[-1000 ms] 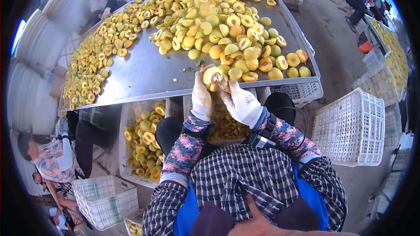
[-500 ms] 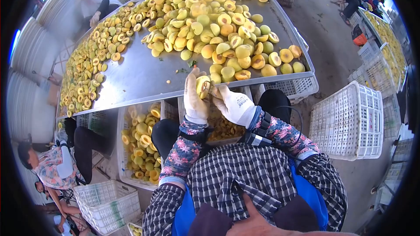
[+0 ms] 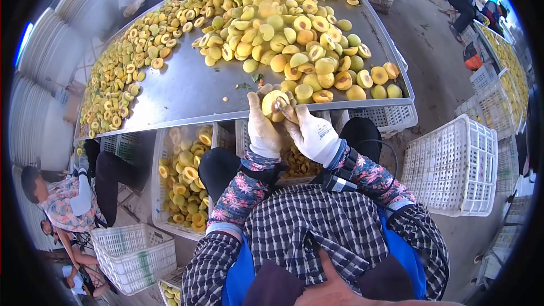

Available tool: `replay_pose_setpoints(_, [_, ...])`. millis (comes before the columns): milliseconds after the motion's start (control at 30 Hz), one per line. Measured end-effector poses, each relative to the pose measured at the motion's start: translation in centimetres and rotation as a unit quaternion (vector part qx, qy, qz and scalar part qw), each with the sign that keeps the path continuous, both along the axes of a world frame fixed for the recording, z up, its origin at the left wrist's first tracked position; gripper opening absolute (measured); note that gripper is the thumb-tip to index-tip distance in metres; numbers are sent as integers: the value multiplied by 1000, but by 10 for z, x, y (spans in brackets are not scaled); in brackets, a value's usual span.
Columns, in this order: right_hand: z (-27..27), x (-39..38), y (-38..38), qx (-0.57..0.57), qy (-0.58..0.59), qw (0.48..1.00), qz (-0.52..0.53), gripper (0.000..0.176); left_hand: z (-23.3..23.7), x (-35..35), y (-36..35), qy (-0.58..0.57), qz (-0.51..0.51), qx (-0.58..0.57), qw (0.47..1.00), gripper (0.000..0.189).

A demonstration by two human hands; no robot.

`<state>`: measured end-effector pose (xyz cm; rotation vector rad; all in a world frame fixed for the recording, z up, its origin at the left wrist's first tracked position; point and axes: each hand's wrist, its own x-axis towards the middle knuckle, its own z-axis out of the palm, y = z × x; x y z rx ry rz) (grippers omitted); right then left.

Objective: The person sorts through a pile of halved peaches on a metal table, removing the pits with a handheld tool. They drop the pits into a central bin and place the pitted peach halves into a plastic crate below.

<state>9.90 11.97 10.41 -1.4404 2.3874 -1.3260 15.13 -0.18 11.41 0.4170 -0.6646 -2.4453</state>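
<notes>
My left hand (image 3: pixel 263 127), in a white glove with a stained palm and fingers, holds a yellow peach half (image 3: pixel 274 105) at the table's front edge. The half's cut face is turned up, with a brownish-red hollow or stone at its middle. Close against it, my gloved right hand (image 3: pixel 311 135) grips a small metal-looking tool (image 3: pixel 289 113), its tip at the fruit's centre. The exact kind of tool is hard to make out. Just beyond my hands, a heap of peach halves (image 3: pixel 306 51) covers much of the metal table (image 3: pixel 192 93).
Below the table edge stand a crate of peach halves (image 3: pixel 184 178) and another crate holding brown scraps (image 3: pixel 297 164). A white crate (image 3: pixel 447 164) is at my right, another crate (image 3: pixel 136 258) at lower left. A co-worker (image 3: pixel 65 195) sits at left; other people are farther off.
The peach half has turned so its cut face shows more fully, and the tool in my right hand now meets its middle. The whole view has shifted slightly.
</notes>
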Motion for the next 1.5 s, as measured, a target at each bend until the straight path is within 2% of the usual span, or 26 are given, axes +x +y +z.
replay_pose_setpoints(100, [-1,2,-4,17,51,999,2,32,5,-1,6,-26,34,-43,998,53])
replay_pose_setpoints(200, [-7,4,-6,5,8,1000,10,33,-2,-2,6,-53,52,-83,994,56])
replay_pose_setpoints(333, [-1,1,-1,41,66,997,29,35,-6,4,-2,-72,24,-139,987,58])
replay_pose_setpoints(400, [-4,-1,0,74,9,996,52,47,-6,4,-5,-108,13,-202,973,58])
replay_pose_setpoints(533, [-6,-4,-2,0,-53,996,67,42,-7,1,-14,-108,-8,-147,983,58])
replay_pose_setpoints(600, [6,-6,1,88,-80,989,92,38,-13,0,-17,-114,27,-229,966,56])
replay_pose_setpoints(733, [-23,-8,-2,20,-51,992,114,34,-11,5,-18,-122,1,-231,965,52])
replay_pose_setpoints(800, [-29,-6,-6,-39,-231,957,172,25,-6,10,-20,-123,-17,-431,894,49])
replay_pose_setpoints(833, [-25,-7,-4,-37,-232,956,173,25,-7,9,-21,-124,-17,-429,895,49])
replay_pose_setpoints(867, [-19,-10,0,-4,-414,892,182,23,-8,4,-22,-125,-47,-278,951,49])
replay_pose_setpoints(900, [-7,-10,2,30,-580,793,183,21,-8,2,-23,-121,-76,-120,982,49])
replay_pose_setpoints(1033, [-4,-8,2,41,-593,787,165,23,-9,1,-20,-120,-48,-148,981,48])
replay_pose_setpoints(1067, [-12,-9,1,42,-592,788,165,23,-10,0,-20,-119,-48,-147,981,48])
replay_pose_setpoints(1100, [-18,-9,-1,8,-380,913,152,24,-13,-1,-21,-129,-33,-164,977,46])
replay_pose_setpoints(1133, [-23,-9,-1,-24,-143,981,130,25,-16,-3,-22,-137,-18,-180,974,44])
replay_pose_setpoints(1167, [-26,-9,2,-20,-140,981,129,25,-19,-5,-23,-134,-19,-177,975,44])
replay_pose_setpoints(1233, [-20,-4,6,87,-53,993,56,27,-24,-8,-25,-156,-32,-164,973,33])
replay_pose_setpoints(1300, [-28,-2,6,75,-62,994,59,26,-28,-10,-22,-148,-35,-166,974,30])
replay_pose_setpoints(1367, [-26,2,3,89,-170,978,83,27,-30,-9,-20,-154,-8,-161,975,28])
replay_pose_setpoints(1400, [-25,6,-1,39,-216,972,86,26,-34,-9,-20,-155,-10,-162,974,28])
replay_pose_setpoints(1433, [-22,8,-2,37,-218,972,84,26,-39,-8,-20,-140,10,-163,977,27])
replay_pose_setpoints(1467, [-17,10,-2,40,-374,922,87,26,-44,-9,-19,-124,31,-164,978,26])
replay_pose_setpoints(1500, [-13,10,-2,43,-520,849,88,27,-47,-11,-18,-123,30,-163,978,26])
